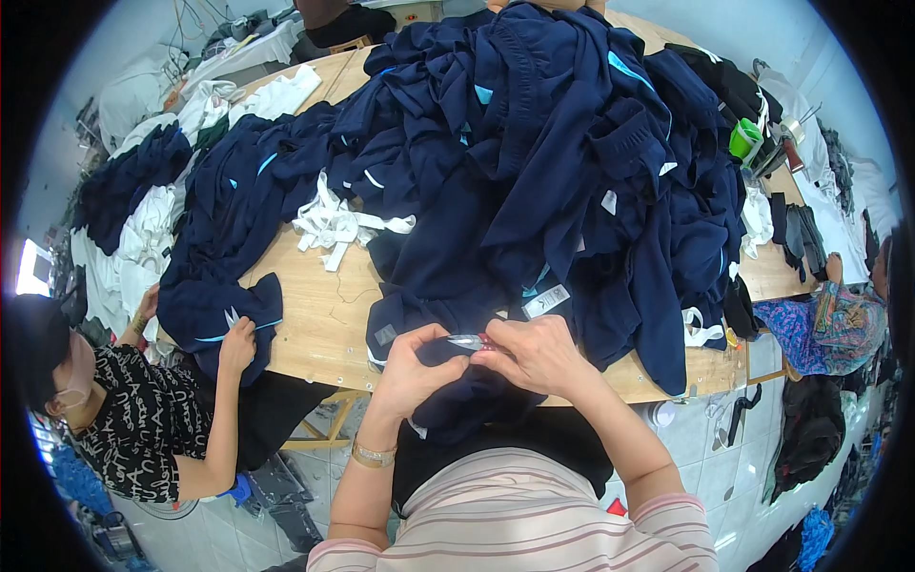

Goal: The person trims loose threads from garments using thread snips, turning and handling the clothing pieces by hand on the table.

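A pair of thread snips [465, 340] with metal blades and a reddish handle is gripped in my right hand [541, 351]. The blades point left, toward the fingertips of my left hand [412, 370]. My left thumb and forefinger curve around a bit of navy garment [434, 313], which drapes over the table's front edge between my hands and hangs toward my lap. A white label [545, 302] lies on the navy cloth just beyond my right hand. Whatever the snip tips touch is too small to make out.
A large heap of navy garments [534, 124] covers the table's middle and right. White fabric strips [334, 224] lie on the wooden table [315, 286]. At left, a co-worker's hand [238, 345] holds snips over navy cloth. A green cup [744, 138] stands far right; another person sits at right.
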`<state>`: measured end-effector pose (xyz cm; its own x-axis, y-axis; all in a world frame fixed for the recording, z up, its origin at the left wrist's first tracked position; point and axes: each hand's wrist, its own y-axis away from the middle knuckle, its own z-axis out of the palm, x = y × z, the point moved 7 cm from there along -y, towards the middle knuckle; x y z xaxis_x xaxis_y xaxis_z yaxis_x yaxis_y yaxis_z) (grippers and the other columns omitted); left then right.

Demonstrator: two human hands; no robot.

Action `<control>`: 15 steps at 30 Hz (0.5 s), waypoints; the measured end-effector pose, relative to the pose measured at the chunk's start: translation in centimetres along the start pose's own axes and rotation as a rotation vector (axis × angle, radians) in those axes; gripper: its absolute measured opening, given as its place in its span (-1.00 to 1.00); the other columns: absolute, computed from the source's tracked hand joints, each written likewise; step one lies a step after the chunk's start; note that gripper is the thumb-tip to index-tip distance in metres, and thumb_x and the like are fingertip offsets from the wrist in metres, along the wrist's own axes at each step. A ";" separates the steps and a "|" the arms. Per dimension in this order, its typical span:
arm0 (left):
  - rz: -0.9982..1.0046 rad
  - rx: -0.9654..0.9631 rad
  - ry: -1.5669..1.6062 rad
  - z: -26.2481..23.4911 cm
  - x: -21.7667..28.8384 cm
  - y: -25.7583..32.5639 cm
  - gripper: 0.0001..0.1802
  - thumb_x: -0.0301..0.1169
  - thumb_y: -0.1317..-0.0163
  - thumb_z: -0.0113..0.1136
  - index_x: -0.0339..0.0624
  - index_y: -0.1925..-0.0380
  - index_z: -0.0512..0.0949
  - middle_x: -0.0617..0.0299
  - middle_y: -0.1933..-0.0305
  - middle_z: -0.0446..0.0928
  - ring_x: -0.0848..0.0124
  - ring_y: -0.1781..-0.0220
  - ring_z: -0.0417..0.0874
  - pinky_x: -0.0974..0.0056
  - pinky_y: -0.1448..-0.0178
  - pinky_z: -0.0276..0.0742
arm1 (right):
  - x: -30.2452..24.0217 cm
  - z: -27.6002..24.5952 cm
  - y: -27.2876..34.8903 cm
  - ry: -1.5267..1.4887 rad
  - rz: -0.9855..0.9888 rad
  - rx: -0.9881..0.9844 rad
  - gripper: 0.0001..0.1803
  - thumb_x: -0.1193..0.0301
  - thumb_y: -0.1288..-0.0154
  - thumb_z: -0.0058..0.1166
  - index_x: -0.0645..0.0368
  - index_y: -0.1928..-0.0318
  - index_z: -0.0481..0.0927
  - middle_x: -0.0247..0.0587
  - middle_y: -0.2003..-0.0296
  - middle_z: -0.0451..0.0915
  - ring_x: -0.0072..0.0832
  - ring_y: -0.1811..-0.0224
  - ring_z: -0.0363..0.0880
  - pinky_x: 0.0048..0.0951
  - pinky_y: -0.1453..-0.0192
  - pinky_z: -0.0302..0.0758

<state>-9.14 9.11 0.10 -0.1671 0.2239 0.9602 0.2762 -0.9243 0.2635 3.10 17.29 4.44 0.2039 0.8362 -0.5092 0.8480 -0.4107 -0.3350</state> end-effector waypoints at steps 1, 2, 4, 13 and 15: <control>0.003 0.001 -0.020 0.0 0.0 0.0 -0.87 -0.51 0.00 0.29 -0.26 0.45 0.54 0.40 0.45 0.52 0.67 0.41 0.43 0.53 0.29 0.37 | 0.1 0.1 0.0 0.003 -0.001 -0.007 -0.55 -0.02 -0.26 -0.01 0.10 0.50 0.41 -0.27 0.69 0.47 -0.33 0.70 0.45 -0.39 0.61 0.27; 0.005 0.003 -0.041 -0.1 -0.1 0.0 -0.87 -0.51 0.01 0.30 -0.26 0.45 0.54 0.40 0.46 0.51 0.67 0.41 0.43 0.53 0.30 0.36 | 0.1 0.2 0.1 0.006 -0.002 -0.014 -0.55 -0.02 -0.27 -0.01 0.10 0.50 0.41 -0.27 0.69 0.47 -0.33 0.70 0.45 -0.39 0.61 0.27; 0.008 0.005 -0.060 -0.1 0.0 0.1 -0.86 -0.50 0.03 0.30 -0.25 0.47 0.53 0.40 0.48 0.50 0.66 0.43 0.43 0.52 0.31 0.36 | 0.3 0.0 0.1 -0.035 0.006 0.009 -0.55 -0.02 -0.27 -0.02 0.11 0.50 0.41 -0.26 0.69 0.46 -0.32 0.69 0.45 -0.38 0.60 0.27; 0.055 0.020 -0.080 -0.1 0.7 0.3 -0.85 -0.49 0.02 0.32 -0.23 0.50 0.50 0.42 0.52 0.47 0.67 0.45 0.42 0.54 0.35 0.34 | 0.3 -0.4 0.2 -0.113 0.030 -0.001 -0.55 0.00 -0.27 -0.02 0.13 0.49 0.41 -0.26 0.70 0.42 -0.29 0.69 0.42 -0.35 0.58 0.26; 0.056 0.018 -0.079 -0.1 0.6 0.2 -0.85 -0.49 0.02 0.32 -0.23 0.50 0.50 0.42 0.52 0.47 0.67 0.45 0.41 0.54 0.35 0.33 | 0.2 -0.3 0.2 -0.096 0.011 -0.013 -0.55 -0.01 -0.27 -0.02 0.12 0.49 0.42 -0.26 0.70 0.42 -0.29 0.69 0.42 -0.35 0.58 0.26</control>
<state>-9.32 9.01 0.71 -0.0757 0.1963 0.9776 0.2999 -0.9305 0.2101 3.43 17.47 4.56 0.1659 0.7925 -0.5869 0.8525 -0.4144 -0.3186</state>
